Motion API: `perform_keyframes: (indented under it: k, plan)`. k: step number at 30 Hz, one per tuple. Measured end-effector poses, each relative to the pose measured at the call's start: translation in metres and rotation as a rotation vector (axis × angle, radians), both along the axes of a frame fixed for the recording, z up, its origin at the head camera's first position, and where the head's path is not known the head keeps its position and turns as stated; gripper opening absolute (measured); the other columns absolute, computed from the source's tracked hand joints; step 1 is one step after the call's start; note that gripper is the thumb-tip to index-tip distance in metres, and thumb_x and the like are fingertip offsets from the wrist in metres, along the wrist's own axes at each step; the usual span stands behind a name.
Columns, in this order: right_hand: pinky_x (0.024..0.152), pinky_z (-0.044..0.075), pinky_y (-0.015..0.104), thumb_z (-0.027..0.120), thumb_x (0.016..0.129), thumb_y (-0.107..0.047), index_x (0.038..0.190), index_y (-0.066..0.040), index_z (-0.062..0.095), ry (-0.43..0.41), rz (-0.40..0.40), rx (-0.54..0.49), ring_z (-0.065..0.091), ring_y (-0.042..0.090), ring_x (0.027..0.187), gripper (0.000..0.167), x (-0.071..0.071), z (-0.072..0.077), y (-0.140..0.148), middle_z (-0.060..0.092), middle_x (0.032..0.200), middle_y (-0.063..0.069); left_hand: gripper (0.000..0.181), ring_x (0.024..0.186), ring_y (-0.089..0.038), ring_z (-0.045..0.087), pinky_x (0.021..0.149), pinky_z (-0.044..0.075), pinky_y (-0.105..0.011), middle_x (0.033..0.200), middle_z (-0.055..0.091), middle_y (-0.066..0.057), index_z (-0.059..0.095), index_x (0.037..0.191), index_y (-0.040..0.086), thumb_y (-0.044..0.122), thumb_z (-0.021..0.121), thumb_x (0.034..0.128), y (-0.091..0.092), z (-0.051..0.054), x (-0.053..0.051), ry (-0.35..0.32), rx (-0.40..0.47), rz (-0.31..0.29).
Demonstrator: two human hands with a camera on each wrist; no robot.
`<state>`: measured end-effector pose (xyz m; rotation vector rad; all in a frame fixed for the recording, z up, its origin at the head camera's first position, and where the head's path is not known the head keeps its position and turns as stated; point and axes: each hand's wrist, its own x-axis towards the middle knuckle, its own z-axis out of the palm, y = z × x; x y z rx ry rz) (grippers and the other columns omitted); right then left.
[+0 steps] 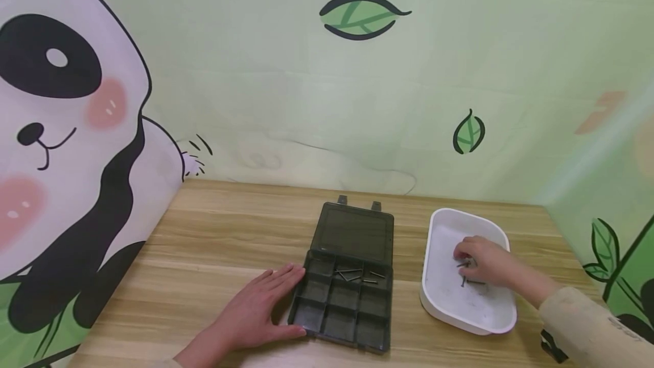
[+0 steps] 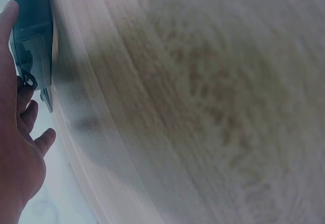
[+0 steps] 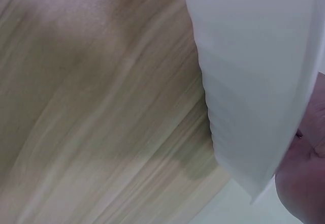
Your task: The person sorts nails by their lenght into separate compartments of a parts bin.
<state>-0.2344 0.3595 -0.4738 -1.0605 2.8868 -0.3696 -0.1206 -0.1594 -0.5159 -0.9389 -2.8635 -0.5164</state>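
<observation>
In the head view my left hand (image 1: 260,308) lies with fingers extended against the left side of a dark compartment box (image 1: 339,322), its thumb at the front corner. The box's lid (image 1: 352,231) is folded back. Several thin metal nails (image 1: 349,271) lie in the back middle and back right compartments. My right hand (image 1: 485,260) is inside a white tray (image 1: 434,294), fingers curled, with a thin nail (image 1: 462,265) between finger and thumb. Another nail (image 1: 463,281) lies just below. In the right wrist view the tray wall (image 3: 254,82) hides most of that hand.
The wooden table (image 1: 230,226) carries the box near its middle and the tray to the right. A green printed backdrop (image 1: 255,72) rises behind. A small black object (image 1: 553,346) shows beneath the right sleeve (image 1: 587,322).
</observation>
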Motion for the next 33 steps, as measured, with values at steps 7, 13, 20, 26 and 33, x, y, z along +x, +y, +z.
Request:
perform_keyframes:
  k: [7,13,20,26,33]
  plan:
    - [0.074,0.055,0.037,0.086,0.080,-0.005,0.087,-0.015,0.069,0.010,-0.004,-0.001,0.056,0.010,0.079,0.021,-0.002,-0.001,-0.001,0.060,0.085,-0.010,0.104,0.154,-0.026,0.043,0.124,0.039,-0.054,0.167,0.047,-0.003,0.043,0.165,0.013,0.081,0.064,0.0889,0.001,-0.002,0.001,0.025,0.009,0.000]
    - [0.069,0.053,0.035,0.084,0.081,-0.001,0.081,-0.017,0.065,0.023,0.006,0.005,0.052,0.007,0.075,0.025,-0.003,-0.001,-0.001,0.058,0.080,-0.011,0.104,0.154,-0.026,0.044,0.124,0.040,-0.054,0.166,0.048,-0.004,0.044,0.164,0.013,0.081,0.064,0.0892,0.001,-0.002,0.001,0.035,0.011,-0.003]
    - [0.067,0.052,0.034,0.083,0.083,0.000,0.079,-0.015,0.065,0.009,-0.009,0.036,0.051,0.006,0.073,0.024,-0.007,-0.003,0.000,0.058,0.077,-0.012,0.104,0.154,-0.027,0.044,0.124,0.040,-0.055,0.166,0.048,-0.005,0.043,0.165,0.013,0.082,0.063,0.0898,0.000,-0.002,0.001,0.030,0.004,-0.007]
    - [0.065,0.050,0.032,0.081,0.085,-0.003,0.079,-0.017,0.064,0.003,-0.044,0.088,0.049,0.006,0.070,0.023,-0.010,-0.004,-0.002,0.056,0.074,-0.012,0.104,0.154,-0.026,0.043,0.124,0.039,-0.055,0.167,0.047,-0.004,0.042,0.166,0.014,0.082,0.063,0.0895,0.001,-0.002,0.001,0.016,0.005,-0.005]
    - [0.064,0.049,0.031,0.079,0.089,-0.006,0.080,-0.016,0.062,-0.026,-0.082,0.115,0.048,0.007,0.069,0.021,-0.013,-0.001,-0.007,0.055,0.073,-0.011,0.106,0.154,-0.025,0.043,0.125,0.039,-0.055,0.167,0.046,-0.003,0.042,0.166,0.013,0.082,0.065,0.0885,0.001,-0.002,0.000,0.023,0.009,-0.004]
